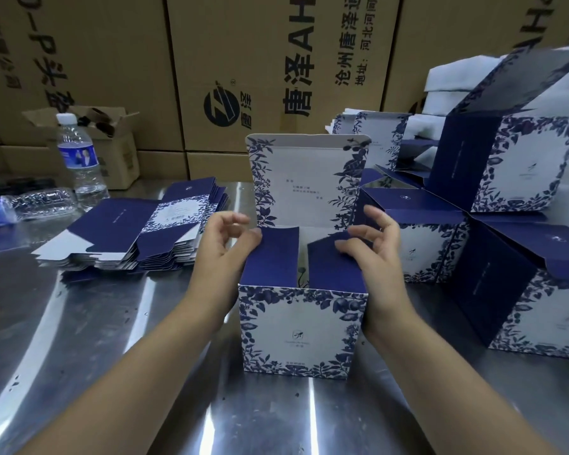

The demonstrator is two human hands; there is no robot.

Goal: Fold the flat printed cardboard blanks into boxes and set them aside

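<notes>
Box (301,330) stands upright on the metal table (79,323) straight in front of you, between your two forearms, its printed front facing you and its top not yet closed. The tall lid (306,178) stands up at the far side. The two blue side flaps lean inward over the opening. The left flap (273,257) lies nearly level, while the right flap (332,261) tilts down into the box, with a gap between them.

Your left hand (225,244) sits at the far corner of the left flap. Its fingers are loosely bent and apart, the thumb touches the flap's edge, and nothing is pinched. Your right hand (375,254) is spread, with its fingers laid on top of the right flap and pressing it down.

What matters for the next move is that the lid hinges along the far edge, beyond both hands, and has to swing toward you over the flaps. Both hands lie below and in front of it, about equally near, so either could reach up for its top edge. The flaps probably need to be level first, or the lid's tuck edge may catch on the right one.

The stack of flat blanks (138,234) lies to your left, beside a water bottle (79,159). The folded boxes (523,165) are piled on your right, which looks like the place to set this one.
</notes>
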